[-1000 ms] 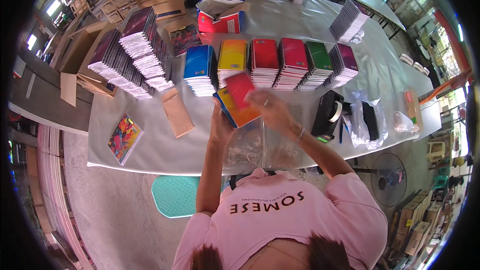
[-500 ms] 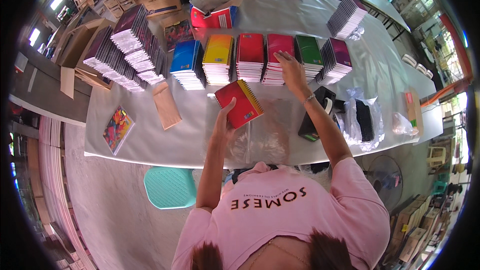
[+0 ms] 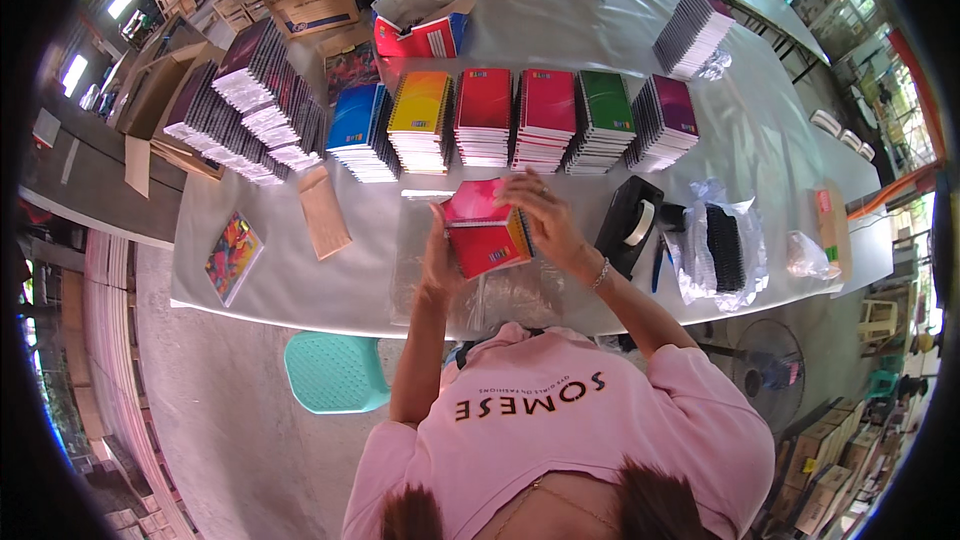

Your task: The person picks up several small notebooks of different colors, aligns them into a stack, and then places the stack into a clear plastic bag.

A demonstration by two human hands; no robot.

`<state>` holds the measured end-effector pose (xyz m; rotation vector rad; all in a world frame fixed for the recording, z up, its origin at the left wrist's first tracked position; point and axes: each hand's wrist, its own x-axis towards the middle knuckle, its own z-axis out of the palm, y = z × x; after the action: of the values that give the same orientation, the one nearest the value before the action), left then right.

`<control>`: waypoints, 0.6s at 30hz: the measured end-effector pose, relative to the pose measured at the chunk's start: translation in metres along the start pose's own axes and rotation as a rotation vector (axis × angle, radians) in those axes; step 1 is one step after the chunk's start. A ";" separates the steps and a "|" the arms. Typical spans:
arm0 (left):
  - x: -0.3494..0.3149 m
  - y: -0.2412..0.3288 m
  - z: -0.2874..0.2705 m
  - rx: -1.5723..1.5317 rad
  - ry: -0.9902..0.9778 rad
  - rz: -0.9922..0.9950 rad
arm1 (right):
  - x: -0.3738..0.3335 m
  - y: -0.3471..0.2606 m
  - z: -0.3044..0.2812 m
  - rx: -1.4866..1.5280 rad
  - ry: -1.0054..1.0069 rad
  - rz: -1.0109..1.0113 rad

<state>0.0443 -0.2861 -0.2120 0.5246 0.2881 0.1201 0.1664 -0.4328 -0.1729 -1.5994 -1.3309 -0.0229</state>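
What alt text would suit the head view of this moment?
A person in a pink shirt holds a small stack of spiral notebooks between left hand and right hand over a clear plastic bag on a grey table. Behind stand coloured notebook stacks; a black tape dispenser sits to the right.

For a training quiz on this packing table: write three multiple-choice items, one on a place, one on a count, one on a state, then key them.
1. Where is the black tape dispenser?
A. beside the right hand
B. on the teal stool
C. inside a carton

2. How many coloured notebook stacks form the row?
A. three
B. six
C. nine

3. The red notebooks are:
A. lying untouched
B. gripped by both hands
C. on the floor

Key: 1 A, it stands on the table by that wrist. 2 B, blue, yellow, two red, green, purple. 3 B, the left hand and right hand clasp them.
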 end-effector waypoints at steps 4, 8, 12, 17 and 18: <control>-0.008 0.001 0.017 -0.059 -0.026 -0.086 | 0.014 0.006 -0.018 0.235 0.046 0.047; -0.002 -0.002 -0.002 -0.162 -0.190 -0.241 | 0.016 0.010 -0.030 0.876 -0.061 0.238; -0.001 -0.012 0.000 0.122 -0.086 -0.350 | 0.026 0.044 -0.048 0.266 -0.136 0.141; 0.002 -0.014 0.022 0.106 -0.008 -0.439 | 0.052 0.109 -0.115 -0.962 0.457 0.424; 0.003 -0.017 0.026 0.102 0.009 -0.409 | 0.048 0.124 -0.126 -0.917 0.353 0.580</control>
<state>0.0558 -0.3123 -0.2000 0.5560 0.4061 -0.2905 0.3464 -0.4691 -0.1656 -2.5479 -0.5320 -0.6021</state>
